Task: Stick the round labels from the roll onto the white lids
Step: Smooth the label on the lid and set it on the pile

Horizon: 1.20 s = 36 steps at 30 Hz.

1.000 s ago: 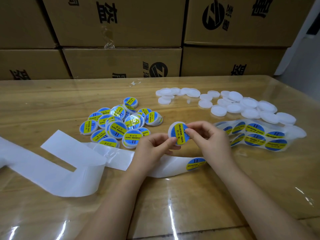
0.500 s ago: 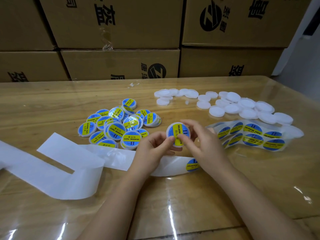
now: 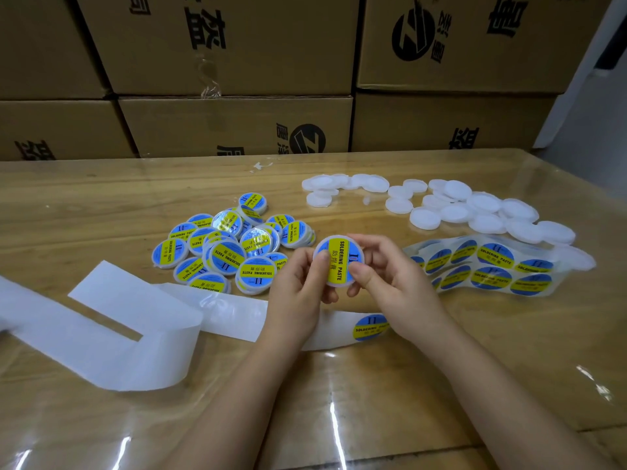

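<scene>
Since a half-second ago: labelled lid (image 3: 339, 261) turned in the fingers, yellow band now upright. Finished pile (image 3: 230, 249): at 10 o'clock of the lid. Left hand (image 3: 298, 286): pinching the lid's 9 o'clock edge, nearer the pile. Right hand (image 3: 393, 283): pinching the 4 o'clock edge. Blank lids (image 3: 475, 212): 2 o'clock, nearer the right hand.

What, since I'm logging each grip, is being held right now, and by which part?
A labelled lid, pinched at its rim: left hand on the left edge, right hand on the lower right edge.
</scene>
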Available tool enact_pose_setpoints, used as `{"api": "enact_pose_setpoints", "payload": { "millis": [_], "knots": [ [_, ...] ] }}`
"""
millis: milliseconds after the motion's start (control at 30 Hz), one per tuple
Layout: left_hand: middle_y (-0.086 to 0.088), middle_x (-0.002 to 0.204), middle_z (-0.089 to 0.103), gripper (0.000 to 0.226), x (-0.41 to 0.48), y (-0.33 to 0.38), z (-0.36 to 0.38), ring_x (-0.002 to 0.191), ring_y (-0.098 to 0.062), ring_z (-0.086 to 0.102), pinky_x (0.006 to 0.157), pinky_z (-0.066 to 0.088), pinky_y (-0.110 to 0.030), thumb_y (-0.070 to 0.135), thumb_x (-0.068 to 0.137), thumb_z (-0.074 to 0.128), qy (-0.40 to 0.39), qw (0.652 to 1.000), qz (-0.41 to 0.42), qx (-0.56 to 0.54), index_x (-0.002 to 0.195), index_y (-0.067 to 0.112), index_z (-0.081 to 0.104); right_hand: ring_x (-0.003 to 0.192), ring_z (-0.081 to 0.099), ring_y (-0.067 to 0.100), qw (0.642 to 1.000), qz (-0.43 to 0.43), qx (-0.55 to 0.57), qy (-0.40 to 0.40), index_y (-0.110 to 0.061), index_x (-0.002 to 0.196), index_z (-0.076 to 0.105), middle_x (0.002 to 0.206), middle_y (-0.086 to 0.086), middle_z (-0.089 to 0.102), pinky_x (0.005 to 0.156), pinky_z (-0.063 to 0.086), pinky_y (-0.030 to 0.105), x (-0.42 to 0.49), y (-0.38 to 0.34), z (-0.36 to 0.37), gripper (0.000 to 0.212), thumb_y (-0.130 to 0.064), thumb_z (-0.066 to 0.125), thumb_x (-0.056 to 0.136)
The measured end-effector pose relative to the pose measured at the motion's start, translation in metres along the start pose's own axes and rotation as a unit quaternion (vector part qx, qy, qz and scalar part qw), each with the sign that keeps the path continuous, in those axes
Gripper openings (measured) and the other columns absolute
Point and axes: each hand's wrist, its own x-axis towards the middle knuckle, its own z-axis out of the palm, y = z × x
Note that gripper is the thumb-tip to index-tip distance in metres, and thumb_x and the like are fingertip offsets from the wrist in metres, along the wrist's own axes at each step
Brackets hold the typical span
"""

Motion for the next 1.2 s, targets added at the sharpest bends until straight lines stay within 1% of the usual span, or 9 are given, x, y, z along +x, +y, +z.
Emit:
{"api": "enact_pose_setpoints", "payload": {
  "millis": [167, 333, 500, 600, 700, 800, 900, 1100, 1200],
  "knots": [
    [0.011, 0.053, 0.048, 0.029, -0.001, -0.001, 0.001, 0.051, -0.010, 0.043, 0.054, 0.037, -0.031, 0.025, 0.098, 0.047, 0.035, 0.998, 0.008, 0.046, 0.071, 0.016, 0.049, 0.055, 0.057, 0.013, 0.998, 0.010, 0.057, 0.009, -0.013, 0.105, 0.056, 0.077, 0.014, 0.067, 0.061, 0.049, 0.023, -0.001, 0.002, 0.004, 0.014, -0.005, 0.052, 0.094],
    [0.012, 0.053, 0.045, 0.033, -0.002, 0.002, 0.001, 0.051, -0.008, 0.040, 0.051, 0.036, -0.029, 0.039, 0.088, 0.045, 0.030, 0.998, 0.015, 0.059, 0.069, 0.012, 0.045, 0.049, 0.055, 0.013, 0.998, 0.008, 0.059, 0.015, -0.012, 0.093, 0.052, 0.066, 0.008, 0.066, 0.053, 0.047, 0.021, -0.003, 0.002, 0.005, 0.001, -0.012, 0.052, 0.095],
    [0.000, 0.058, 0.042, 0.035, -0.004, 0.002, 0.001, 0.054, -0.013, 0.040, 0.047, 0.036, -0.029, 0.024, 0.097, 0.050, -0.025, 0.997, -0.014, 0.066, 0.070, 0.003, 0.043, 0.035, 0.048, 0.010, 0.997, 0.025, 0.010, 0.072, -0.014, 0.075, 0.041, 0.049, 0.003, 0.058, 0.038, 0.036, 0.017, -0.003, 0.003, 0.006, 0.028, -0.030, 0.060, 0.088],
    [0.003, 0.058, 0.042, 0.034, -0.005, 0.005, 0.003, 0.056, -0.012, 0.043, 0.046, 0.039, -0.030, 0.029, 0.097, 0.048, -0.034, 0.994, -0.056, 0.084, 0.069, 0.011, 0.042, 0.038, 0.055, 0.004, 0.994, 0.007, -0.065, 0.088, -0.018, 0.072, 0.040, 0.048, -0.008, 0.059, 0.038, 0.039, 0.018, -0.005, 0.000, 0.011, 0.031, -0.035, 0.061, 0.088],
    [-0.001, 0.062, 0.038, 0.043, -0.005, 0.006, 0.003, 0.061, -0.015, 0.040, 0.054, 0.037, -0.041, 0.038, 0.096, 0.046, -0.020, 0.991, -0.059, 0.117, 0.072, 0.002, 0.040, 0.045, 0.058, 0.003, 0.984, -0.059, -0.141, 0.094, -0.025, 0.074, 0.041, 0.052, -0.009, 0.058, 0.043, 0.044, 0.024, -0.008, -0.002, 0.015, 0.028, -0.044, 0.055, 0.088],
    [0.008, 0.058, 0.040, 0.052, -0.004, 0.008, 0.000, 0.058, -0.010, 0.039, 0.057, 0.037, -0.034, 0.051, 0.094, 0.044, -0.009, 0.990, -0.028, 0.134, 0.069, 0.005, 0.044, 0.048, 0.047, 0.003, 0.970, -0.081, -0.213, 0.088, -0.020, 0.084, 0.047, 0.055, -0.014, 0.052, 0.050, 0.040, 0.029, -0.009, -0.001, 0.018, 0.027, -0.044, 0.058, 0.087],
    [0.013, 0.056, 0.044, 0.041, -0.004, 0.008, -0.001, 0.056, -0.004, 0.037, 0.056, 0.033, -0.028, 0.047, 0.092, 0.034, 0.004, 0.985, 0.027, 0.171, 0.063, 0.018, 0.041, 0.053, 0.045, 0.001, 0.974, -0.063, -0.204, 0.076, -0.023, 0.088, 0.046, 0.059, -0.015, 0.054, 0.055, 0.041, 0.031, -0.008, 0.000, 0.020, 0.023, -0.037, 0.064, 0.087],
    [0.013, 0.053, 0.046, 0.039, -0.008, 0.006, 0.007, 0.053, -0.007, 0.037, 0.055, 0.030, -0.036, 0.043, 0.092, 0.029, 0.066, 0.977, 0.049, 0.196, 0.059, 0.024, 0.036, 0.046, 0.047, 0.000, 0.971, -0.088, -0.182, 0.128, -0.028, 0.078, 0.038, 0.046, -0.018, 0.041, 0.045, 0.030, 0.013, -0.006, 0.000, 0.023, 0.019, -0.031, 0.049, 0.093],
    [0.020, 0.065, 0.055, 0.029, -0.010, 0.007, 0.008, 0.058, 0.000, 0.046, 0.056, 0.034, -0.026, 0.043, 0.092, 0.034, 0.052, 0.978, 0.068, 0.190, 0.066, 0.032, 0.041, 0.045, 0.047, 0.007, 0.973, -0.065, -0.150, 0.161, -0.031, 0.074, 0.036, 0.045, -0.013, 0.043, 0.046, 0.037, 0.025, -0.004, -0.001, 0.025, 0.024, -0.041, 0.045, 0.093]
  ]
}}
